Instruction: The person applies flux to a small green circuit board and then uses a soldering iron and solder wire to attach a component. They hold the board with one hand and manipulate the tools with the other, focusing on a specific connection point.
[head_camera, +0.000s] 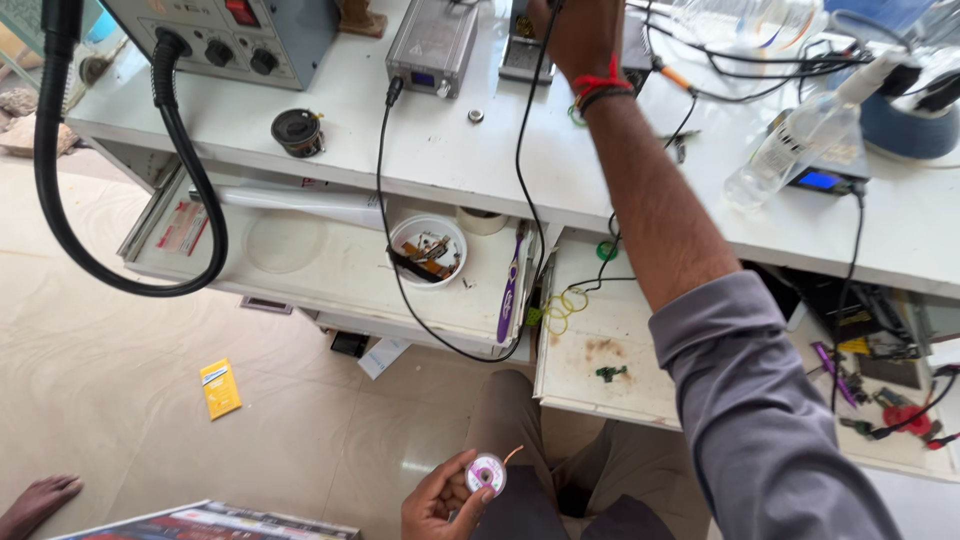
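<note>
Left grip (435, 500) is holding a small round spool (486, 473), pink and white, with a thin copper-coloured end sticking out, low above the lap. Right hand (578, 35) is reaching over the white desk (440, 165) to a grey device (525, 50); its grip I cannot tell.

The right hand (575, 35) reaches far forward and up, the arm stretched nearly straight from the lower right. Its back faces the camera, the fingers hidden beyond the knuckles, so their grip cannot be made out. Red and dark bands circle the wrist, and a grey sleeve is pushed up past the elbow, leaving the forearm bare. The left hand (440, 500) sits low near the lap, palm up, its fingers (462, 468) curled around a small round spool (486, 473).
</note>
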